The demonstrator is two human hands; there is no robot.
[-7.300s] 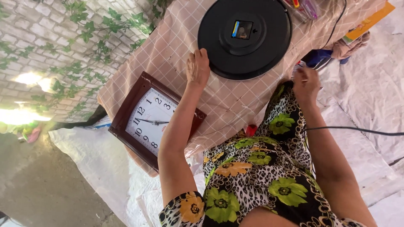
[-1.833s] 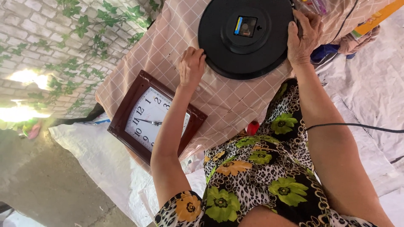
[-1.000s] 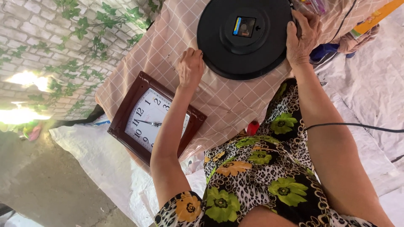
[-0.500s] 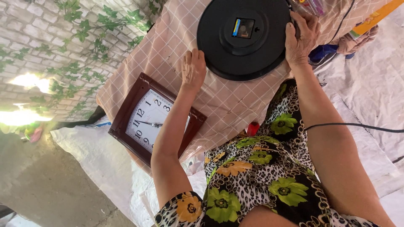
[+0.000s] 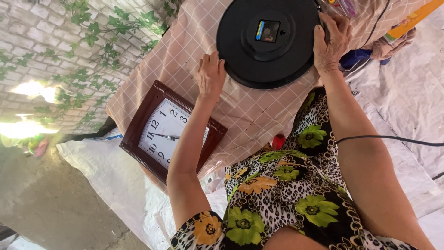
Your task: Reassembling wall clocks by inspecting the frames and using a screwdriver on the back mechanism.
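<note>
Head view: the round black clock (image 5: 270,44) lies face down on the table (image 5: 259,109). Your right hand (image 5: 330,44) fingers curl over its rim; your left hand (image 5: 210,76) rests open beside it. It looks light, stiff and smooth, so hold opposite rims.

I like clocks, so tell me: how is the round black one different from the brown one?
The round black clock lies face down, showing its back and small mechanism box; the brown clock lies face up, showing its white dial, numerals and hands. The black one is circular; the brown one has a squarish wooden-looking frame. The left hand and right hand touch the black clock's edges; neither hand touches the brown one. Both lie on the checked cloth.
</note>
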